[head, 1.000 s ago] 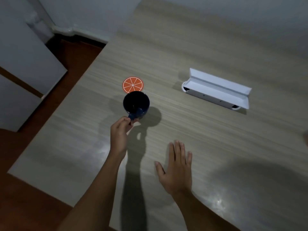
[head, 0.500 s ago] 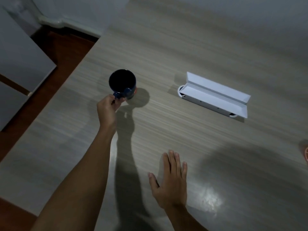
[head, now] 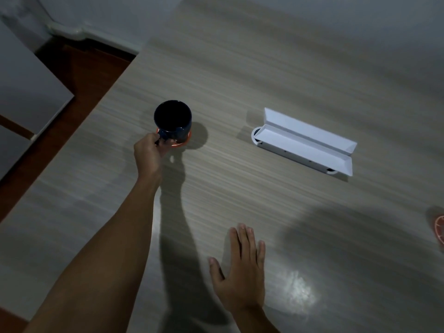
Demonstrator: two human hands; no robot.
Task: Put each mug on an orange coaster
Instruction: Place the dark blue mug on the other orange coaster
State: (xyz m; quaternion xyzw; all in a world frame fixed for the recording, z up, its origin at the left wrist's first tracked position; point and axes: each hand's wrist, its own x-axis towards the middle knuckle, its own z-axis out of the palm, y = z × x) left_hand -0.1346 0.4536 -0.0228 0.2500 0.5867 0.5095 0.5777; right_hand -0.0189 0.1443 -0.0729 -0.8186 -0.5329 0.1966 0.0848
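Observation:
A dark blue mug (head: 173, 120) stands upright on an orange coaster (head: 186, 141), of which only a thin rim shows at the mug's base. My left hand (head: 149, 153) pinches the mug's handle from the near side. My right hand (head: 240, 270) lies flat on the table, fingers together, holding nothing. A second orange coaster (head: 439, 228) is cut off by the right edge of the view.
An open white box (head: 305, 143) with its lid raised lies to the right of the mug on the wood-grain table (head: 240, 87). The table's left edge drops to a brown floor (head: 79, 70), where a grey cabinet (head: 26, 92) stands.
My left hand has carried the mug away from me and onto the orange coaster, which is now almost covered. My right hand has stayed flat on the table.

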